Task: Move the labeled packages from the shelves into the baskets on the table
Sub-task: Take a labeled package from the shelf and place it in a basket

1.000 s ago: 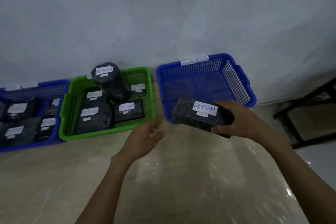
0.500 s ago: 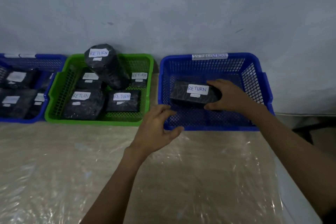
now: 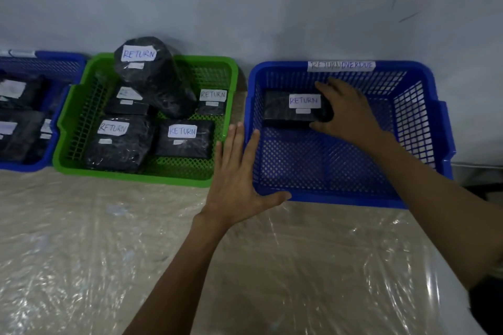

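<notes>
A black wrapped package [image 3: 283, 113] with a white RETURN label lies at the far left of the right blue basket [image 3: 340, 193], which carries a RETURN OVERDUE tag on its back rim. My right hand [image 3: 345, 114] grips the package's right end, thumb at the front and fingers over the back. With fingers straight, my left hand [image 3: 239, 177] presses flat against the outside of this basket's front left corner. The green basket [image 3: 81, 128] to the left holds several black RETURN packages, one tall bundle [image 3: 152, 79] leaning on the others.
A second blue basket [image 3: 54, 68] with more black packages sits at the far left edge. All baskets stand against a pale wall on a table [image 3: 136, 266] covered with crinkled clear plastic. The table's right edge drops off at the lower right.
My right hand carried the package over the basket's rim and set it down at the far left inside. My left hand opened and moved onto the basket's front left corner.
</notes>
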